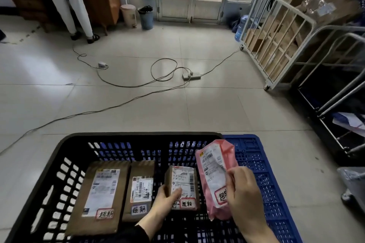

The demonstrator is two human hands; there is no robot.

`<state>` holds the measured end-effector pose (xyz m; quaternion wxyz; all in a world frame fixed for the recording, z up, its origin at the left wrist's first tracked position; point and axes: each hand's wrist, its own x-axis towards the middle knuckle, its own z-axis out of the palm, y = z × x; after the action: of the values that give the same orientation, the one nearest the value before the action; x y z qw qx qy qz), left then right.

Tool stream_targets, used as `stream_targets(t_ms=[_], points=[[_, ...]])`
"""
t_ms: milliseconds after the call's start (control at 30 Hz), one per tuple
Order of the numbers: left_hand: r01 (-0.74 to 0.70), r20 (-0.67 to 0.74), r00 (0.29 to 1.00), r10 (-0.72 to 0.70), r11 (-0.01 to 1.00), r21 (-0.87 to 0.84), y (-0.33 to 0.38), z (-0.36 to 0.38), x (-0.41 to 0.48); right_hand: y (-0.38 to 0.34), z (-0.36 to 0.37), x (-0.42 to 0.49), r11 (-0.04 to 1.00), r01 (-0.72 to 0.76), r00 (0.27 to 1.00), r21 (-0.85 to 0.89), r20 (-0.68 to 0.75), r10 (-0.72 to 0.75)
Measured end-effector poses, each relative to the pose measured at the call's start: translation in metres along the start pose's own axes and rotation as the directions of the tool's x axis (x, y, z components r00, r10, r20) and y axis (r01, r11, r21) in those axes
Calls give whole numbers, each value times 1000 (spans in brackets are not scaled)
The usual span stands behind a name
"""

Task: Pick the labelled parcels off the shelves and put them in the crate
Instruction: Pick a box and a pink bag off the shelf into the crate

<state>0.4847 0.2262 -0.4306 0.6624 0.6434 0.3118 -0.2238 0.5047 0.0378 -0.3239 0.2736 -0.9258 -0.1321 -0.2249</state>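
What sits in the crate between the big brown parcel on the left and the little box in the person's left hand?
In the head view, one narrower brown parcel stands between the large brown parcel and the small box held by the left hand.

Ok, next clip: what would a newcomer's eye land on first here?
The pink parcel held up in the right hand over the black crate at bottom centre. Next, the left hand gripping a small brown parcel beside two brown parcels lying in the crate. Beyond, cables snake across the tiled floor.
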Motion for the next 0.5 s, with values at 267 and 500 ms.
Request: stream_targets(t_ms=[267,500], points=[[50,-64,997,-49,999,14,-21,8,44,20,13,-10,999,27,997,-25,71,-25],[78,-147,988,-52,981,176,-18,1,51,21,19,-12,999,-21,996,37,91,17]])
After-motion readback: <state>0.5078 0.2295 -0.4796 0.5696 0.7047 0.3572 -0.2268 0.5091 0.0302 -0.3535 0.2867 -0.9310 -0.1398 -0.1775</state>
